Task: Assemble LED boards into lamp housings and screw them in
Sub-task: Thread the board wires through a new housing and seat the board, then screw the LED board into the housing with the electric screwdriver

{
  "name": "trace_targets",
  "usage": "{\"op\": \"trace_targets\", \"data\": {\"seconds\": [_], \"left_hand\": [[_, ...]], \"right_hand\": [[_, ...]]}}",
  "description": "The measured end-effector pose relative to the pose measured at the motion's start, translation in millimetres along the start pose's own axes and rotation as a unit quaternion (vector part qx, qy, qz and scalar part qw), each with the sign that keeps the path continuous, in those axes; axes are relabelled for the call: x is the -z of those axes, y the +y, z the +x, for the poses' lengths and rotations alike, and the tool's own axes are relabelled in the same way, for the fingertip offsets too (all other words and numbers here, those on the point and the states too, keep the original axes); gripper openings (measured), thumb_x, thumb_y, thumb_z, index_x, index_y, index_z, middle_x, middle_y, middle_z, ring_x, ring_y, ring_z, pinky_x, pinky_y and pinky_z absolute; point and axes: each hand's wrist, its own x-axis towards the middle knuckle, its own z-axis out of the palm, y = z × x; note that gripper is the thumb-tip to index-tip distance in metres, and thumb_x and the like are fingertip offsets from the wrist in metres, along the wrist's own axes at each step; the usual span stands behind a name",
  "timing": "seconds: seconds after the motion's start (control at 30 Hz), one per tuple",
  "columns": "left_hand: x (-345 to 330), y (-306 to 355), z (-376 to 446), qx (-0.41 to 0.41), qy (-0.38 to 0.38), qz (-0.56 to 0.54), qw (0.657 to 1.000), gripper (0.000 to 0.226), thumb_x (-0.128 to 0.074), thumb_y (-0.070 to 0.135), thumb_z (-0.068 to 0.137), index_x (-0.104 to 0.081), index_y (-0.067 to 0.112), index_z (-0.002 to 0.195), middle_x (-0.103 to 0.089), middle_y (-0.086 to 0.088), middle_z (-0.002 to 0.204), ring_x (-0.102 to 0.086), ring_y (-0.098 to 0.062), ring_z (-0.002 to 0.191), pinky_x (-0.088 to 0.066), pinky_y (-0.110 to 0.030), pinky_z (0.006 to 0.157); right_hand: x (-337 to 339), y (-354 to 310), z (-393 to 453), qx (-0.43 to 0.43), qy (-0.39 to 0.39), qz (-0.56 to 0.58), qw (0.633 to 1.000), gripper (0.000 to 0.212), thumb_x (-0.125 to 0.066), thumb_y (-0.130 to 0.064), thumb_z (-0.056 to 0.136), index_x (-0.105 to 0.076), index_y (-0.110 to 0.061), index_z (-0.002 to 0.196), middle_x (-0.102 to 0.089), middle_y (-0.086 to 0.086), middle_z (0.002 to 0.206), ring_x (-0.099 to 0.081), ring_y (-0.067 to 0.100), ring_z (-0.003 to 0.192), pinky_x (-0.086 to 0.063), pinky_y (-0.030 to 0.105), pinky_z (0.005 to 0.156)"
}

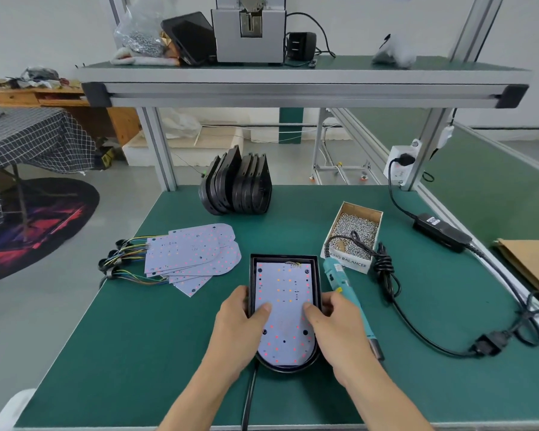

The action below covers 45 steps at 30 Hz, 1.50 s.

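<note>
A black lamp housing (284, 258) lies flat on the green bench in front of me, with a white LED board (283, 306) seated inside it. My left hand (240, 318) grips the housing's left edge, thumb pressed on the board. My right hand (333, 318) holds the right edge, thumb on the board too. A teal electric screwdriver (339, 278) lies just right of the housing, partly under my right hand. A cardboard box of screws (355, 231) stands beyond the screwdriver.
Several loose LED boards (193, 253) with coloured wires fan out at left. A stack of black housings (237, 185) stands upright at the back. The screwdriver's cable and power supply (439, 231) run along the right. An aluminium shelf (293, 85) spans overhead.
</note>
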Motion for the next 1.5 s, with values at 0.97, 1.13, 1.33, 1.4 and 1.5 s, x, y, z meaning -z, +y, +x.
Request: {"op": "trace_targets", "data": {"seconds": [0.97,1.13,1.33,1.4,1.5], "left_hand": [[-7.6,26.5,0.0,-0.079,0.112,0.053,0.989,0.033,-0.07,0.044,0.091,-0.059,0.036,0.122,-0.063,0.019,0.116,-0.062,-0.011,0.107,-0.048,-0.018,0.079],[-15.2,56.8,17.6,-0.165,0.131,0.089,0.974,0.003,-0.065,0.034,0.095,-0.062,0.034,0.095,-0.065,0.018,0.097,-0.058,0.002,0.097,-0.042,-0.016,0.082],[-42.1,88.1,51.8,-0.244,0.044,0.155,0.956,0.016,-0.067,0.023,0.094,-0.061,0.026,0.08,-0.064,0.017,0.08,-0.058,-0.006,0.074,-0.039,-0.012,0.064],[-54.3,96.9,68.5,-0.253,0.003,0.206,0.945,0.015,-0.067,0.022,0.093,-0.063,0.023,0.079,-0.062,0.012,0.069,-0.057,-0.009,0.068,-0.045,-0.021,0.065],[-73.7,110.0,95.1,-0.267,-0.043,0.305,0.913,0.009,-0.065,0.019,0.093,-0.07,0.019,0.086,-0.068,0.008,0.076,-0.063,-0.019,0.077,-0.054,-0.036,0.074]], "right_hand": [[110.2,-73.6,101.3,0.101,0.011,-0.366,0.925,0.037,-0.066,-0.049,0.095,-0.068,-0.017,0.076,-0.071,0.004,0.081,-0.069,0.025,0.075,-0.059,0.04,0.074],[85.8,-39.1,37.0,0.035,-0.106,-0.512,0.852,0.071,-0.051,-0.091,0.069,-0.053,-0.023,0.091,-0.062,-0.004,0.093,-0.063,0.026,0.087,-0.045,0.034,0.065],[71.3,-23.9,31.2,0.032,-0.118,-0.495,0.86,0.041,-0.056,-0.056,0.097,-0.041,-0.018,0.101,-0.065,0.009,0.12,-0.063,0.036,0.111,-0.042,0.038,0.077],[75.5,-16.8,33.3,0.026,-0.109,-0.462,0.88,0.033,-0.053,-0.049,0.096,-0.043,-0.018,0.093,-0.067,0.007,0.109,-0.064,0.034,0.1,-0.043,0.038,0.073],[88.2,-4.6,39.5,-0.003,-0.098,-0.282,0.954,0.032,-0.056,-0.044,0.088,-0.043,-0.017,0.077,-0.055,-0.004,0.072,-0.048,0.018,0.062,-0.038,0.033,0.058]]}}
